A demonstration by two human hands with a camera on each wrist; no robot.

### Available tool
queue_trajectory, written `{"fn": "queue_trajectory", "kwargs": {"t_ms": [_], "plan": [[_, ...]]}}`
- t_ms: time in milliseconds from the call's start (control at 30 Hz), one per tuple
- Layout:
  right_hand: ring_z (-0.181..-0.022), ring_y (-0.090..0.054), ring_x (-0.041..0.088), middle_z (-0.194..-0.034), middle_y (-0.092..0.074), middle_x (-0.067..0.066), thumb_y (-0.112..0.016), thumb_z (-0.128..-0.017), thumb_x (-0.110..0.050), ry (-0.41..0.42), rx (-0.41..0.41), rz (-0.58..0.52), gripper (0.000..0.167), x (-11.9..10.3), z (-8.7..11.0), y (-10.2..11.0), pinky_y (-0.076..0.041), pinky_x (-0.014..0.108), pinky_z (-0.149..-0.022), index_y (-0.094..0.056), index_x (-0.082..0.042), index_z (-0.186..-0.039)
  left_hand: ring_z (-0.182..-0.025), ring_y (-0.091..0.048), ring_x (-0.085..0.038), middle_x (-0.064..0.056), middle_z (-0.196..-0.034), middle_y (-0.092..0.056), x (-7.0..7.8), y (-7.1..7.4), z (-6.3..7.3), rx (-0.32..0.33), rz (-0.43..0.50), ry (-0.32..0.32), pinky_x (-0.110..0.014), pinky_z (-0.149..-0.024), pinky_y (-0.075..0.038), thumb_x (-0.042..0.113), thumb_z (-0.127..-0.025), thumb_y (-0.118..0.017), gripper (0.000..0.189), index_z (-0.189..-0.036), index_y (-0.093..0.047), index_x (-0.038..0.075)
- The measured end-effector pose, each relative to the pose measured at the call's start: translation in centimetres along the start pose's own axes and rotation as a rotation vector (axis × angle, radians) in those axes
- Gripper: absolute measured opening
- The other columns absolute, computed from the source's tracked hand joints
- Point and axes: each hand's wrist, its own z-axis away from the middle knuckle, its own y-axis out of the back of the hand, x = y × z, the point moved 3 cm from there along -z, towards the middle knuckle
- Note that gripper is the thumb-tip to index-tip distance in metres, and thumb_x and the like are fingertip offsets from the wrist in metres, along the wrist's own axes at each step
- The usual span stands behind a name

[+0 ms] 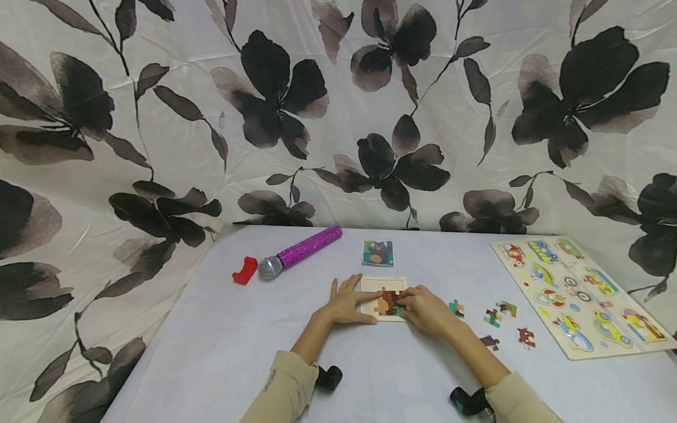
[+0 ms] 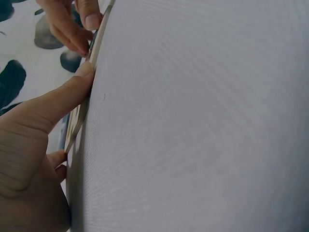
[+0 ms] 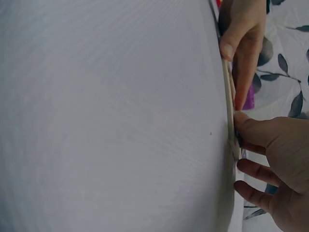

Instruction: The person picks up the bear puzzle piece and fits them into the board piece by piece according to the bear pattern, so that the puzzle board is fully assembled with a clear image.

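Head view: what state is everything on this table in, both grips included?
Tray: flat, partly filled
Pieces: five lying loose, right of the tray
Card: flat, picture up
Microphone: lying on its side
Red block: lying near the microphone
Board: flat, pictures up
Left grip: fingers spread, touching the tray
Right grip: fingertips at the tray; pinching or pressing unclear

On the table [image 1: 211, 352], the puzzle frame [image 1: 382, 284] lies between the left hand [image 1: 346, 306] and the right hand [image 1: 426, 310], fitted pieces [image 1: 388, 303] inside it. Behind it lies the picture card [image 1: 378, 253]; left of the card, the microphone [image 1: 301, 251], then the block [image 1: 245, 271]. Right of the frame lie loose pieces [image 1: 526, 337], then the board [image 1: 588, 320]; a cloth [image 1: 338, 88] hangs behind the table
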Motion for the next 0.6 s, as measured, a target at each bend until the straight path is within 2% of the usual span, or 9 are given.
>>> {"fn": "queue_trajectory", "kwargs": {"t_ms": [100,233,267,367,433,500,600], "plan": [[-0.094,-0.056,0.026,-0.109,-0.063,0.012,-0.069,-0.085,-0.013,-0.001,-0.01,-0.025,0.027,0.4,-0.1,-0.2,-0.052,0.04,-0.079,-0.069,0.002,-0.107,-0.143,-0.011,-0.033,-0.016,-0.154,-0.019,0.1,0.1,0.0,0.0,-0.006,-0.003,-0.064,-0.109,0.005,0.046,-0.077,-0.072,0.063,-0.135,-0.054,0.028],[-0.092,-0.055,0.025,-0.104,-0.061,0.012,-0.069,-0.086,-0.019,0.03,0.001,-0.13,0.031,0.9,-0.2,-0.1,-0.051,0.041,-0.077,-0.068,0.003,-0.108,-0.143,-0.011,-0.034,-0.017,-0.154,-0.019,0.1,0.2,0.0,0.001,0.0,-0.012,-0.064,-0.109,0.004,0.045,-0.077,-0.072,0.063,-0.135,-0.054,0.027],[-0.089,-0.054,0.021,-0.102,-0.06,0.011,-0.068,-0.087,-0.022,0.062,0.009,-0.164,0.033,1.5,-0.3,-0.5,-0.05,0.037,-0.075,-0.068,0.002,-0.109,-0.143,-0.012,-0.034,-0.018,-0.154,-0.019,0.1,0.2,0.0,0.003,-0.003,-0.013,-0.065,-0.109,0.004,0.046,-0.077,-0.072,0.063,-0.134,-0.054,0.027],[-0.08,-0.049,0.014,-0.095,-0.059,0.008,-0.068,-0.087,-0.029,0.077,-0.012,-0.271,0.04,1.9,-0.4,-0.2,-0.046,0.029,-0.067,-0.067,0.004,-0.11,-0.143,-0.011,-0.034,-0.017,-0.154,-0.018,0.0,0.1,0.0,-0.001,-0.011,-0.005,-0.064,-0.11,0.004,0.046,-0.078,-0.072,0.063,-0.135,-0.053,0.028],[-0.077,-0.045,0.011,-0.094,-0.057,0.007,-0.069,-0.086,-0.028,0.044,-0.046,-0.336,0.042,2.1,-0.4,-0.3,-0.041,0.025,-0.063,-0.065,0.005,-0.112,-0.143,-0.01,-0.033,-0.016,-0.155,-0.017,-0.1,0.0,-0.1,-0.003,-0.013,0.003,-0.063,-0.11,0.005,0.047,-0.078,-0.071,0.063,-0.135,-0.053,0.029],[-0.076,-0.046,0.012,-0.094,-0.057,0.008,-0.07,-0.085,-0.023,-0.012,-0.077,-0.374,0.041,1.8,-0.5,0.1,-0.042,0.024,-0.063,-0.065,0.007,-0.112,-0.143,-0.01,-0.033,-0.016,-0.155,-0.017,-0.1,0.0,-0.1,-0.002,-0.009,0.009,-0.062,-0.11,0.005,0.047,-0.078,-0.071,0.063,-0.135,-0.053,0.029],[-0.078,-0.047,0.013,-0.096,-0.057,0.009,-0.07,-0.085,-0.019,-0.051,-0.104,-0.386,0.039,1.9,-0.5,0.0,-0.044,0.024,-0.065,-0.064,0.008,-0.113,-0.143,-0.01,-0.033,-0.016,-0.155,-0.017,-0.1,-0.1,-0.1,0.0,-0.011,0.012,-0.062,-0.11,0.005,0.047,-0.077,-0.072,0.063,-0.135,-0.053,0.029]]}}
